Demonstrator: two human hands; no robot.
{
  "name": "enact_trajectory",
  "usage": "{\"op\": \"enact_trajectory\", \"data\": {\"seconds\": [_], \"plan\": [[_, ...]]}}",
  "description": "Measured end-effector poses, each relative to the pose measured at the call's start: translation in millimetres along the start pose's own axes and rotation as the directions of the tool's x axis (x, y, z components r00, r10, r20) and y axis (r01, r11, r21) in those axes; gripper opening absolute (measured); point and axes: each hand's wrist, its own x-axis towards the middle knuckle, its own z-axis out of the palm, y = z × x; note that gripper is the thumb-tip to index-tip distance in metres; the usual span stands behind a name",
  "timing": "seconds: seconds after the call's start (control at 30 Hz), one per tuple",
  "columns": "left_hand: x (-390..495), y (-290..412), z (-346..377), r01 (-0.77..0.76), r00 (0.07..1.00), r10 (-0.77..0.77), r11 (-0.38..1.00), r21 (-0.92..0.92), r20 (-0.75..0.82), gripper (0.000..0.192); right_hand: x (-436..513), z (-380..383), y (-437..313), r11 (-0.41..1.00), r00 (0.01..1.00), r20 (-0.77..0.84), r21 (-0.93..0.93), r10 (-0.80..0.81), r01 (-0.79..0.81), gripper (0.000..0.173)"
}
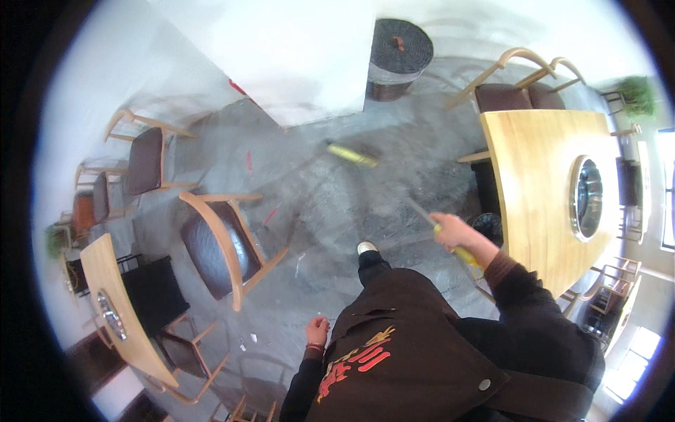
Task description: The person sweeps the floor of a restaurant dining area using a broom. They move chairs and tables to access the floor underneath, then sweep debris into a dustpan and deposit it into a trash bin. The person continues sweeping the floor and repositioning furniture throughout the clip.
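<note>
My right hand (454,232) is closed around the yellow-gripped handle (465,255) of a long-handled floor tool, probably a broom. Its pale shaft (421,212) slants down towards the floor and blurs out of sight. In line with it, a yellow head (352,155) lies low over the grey floor; the join between them cannot be made out. My left hand (317,332) hangs beside the dark apron (390,337), fingers curled, with nothing visible in it. Red slivers (270,217) and white scraps (254,337) lie on the floor to the left.
A wooden table (538,195) with a round metal inset (588,198) stands close on the right. To the left are a wooden chair (221,248) with a dark seat and another table (124,311). Ahead, a white wall corner (316,68) juts out beside a dark lidded bin (401,53).
</note>
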Motion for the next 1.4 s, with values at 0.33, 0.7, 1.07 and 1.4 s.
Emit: {"op": "enact_trajectory", "data": {"seconds": [0.33, 0.7, 1.07, 1.4], "plan": [[-21.6, -66.2, -39.7, 0.080, 0.995, -0.059, 0.958, 0.274, -0.085, 0.026, 177.3, -31.2, -34.8, 0.692, 0.995, -0.098, -0.720, -0.015, -0.060, 0.022], [47.4, 64.7, -107.6, 0.014, 0.613, 0.537, 0.726, 0.688, -0.579, 0.064, 91.7, 75.2, -88.0, 0.944, 0.985, 0.154, 0.328, -0.078, 0.023, 0.052], [151.2, 183.7, -255.6, 0.103, 0.895, 0.173, 0.817, 0.568, -0.411, 0.031, 41.5, 115.6, -109.0, 0.934, 0.957, 0.099, 0.211, 0.273, -0.288, 0.006], [99.8, 115.2, -433.5, 0.168, 0.814, 0.177, 0.840, 0.517, -0.552, 0.036, 86.5, 289.1, -266.6, 0.985, 0.874, 0.456, -0.037, 0.165, -0.167, 0.012]]}}
